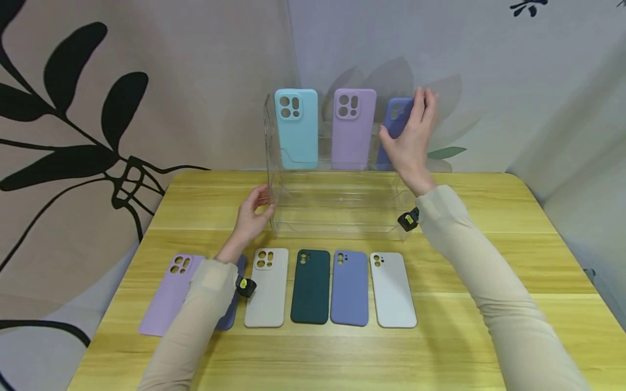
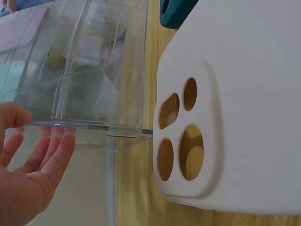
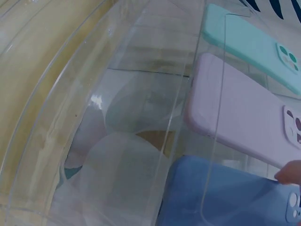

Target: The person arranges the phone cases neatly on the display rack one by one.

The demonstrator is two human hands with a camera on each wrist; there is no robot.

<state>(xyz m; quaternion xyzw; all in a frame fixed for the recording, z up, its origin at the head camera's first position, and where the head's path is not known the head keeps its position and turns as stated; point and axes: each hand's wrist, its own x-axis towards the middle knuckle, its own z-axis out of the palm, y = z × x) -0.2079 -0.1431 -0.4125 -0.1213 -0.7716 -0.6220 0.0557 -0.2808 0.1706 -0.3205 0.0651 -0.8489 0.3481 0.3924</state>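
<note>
Your left hand (image 1: 250, 217) pinches the clear plastic rack (image 1: 337, 228) while your right hand (image 1: 412, 146) grips one blue-violet rectangular phone case (image 1: 397, 122) on its back tier, beside one lilac case (image 1: 351, 138) and one turquoise case (image 1: 299, 136), with six more cases (image 1: 310, 290) on the table (image 1: 464, 260).

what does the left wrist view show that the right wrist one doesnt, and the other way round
Only the left wrist view: the left hand, white case and dark green case. Only the right wrist view: camera cutouts of the turquoise case and purple case. Both: the clear stand, wooden table, parts of those two cases, and bits of the blue case and right hand.
</note>
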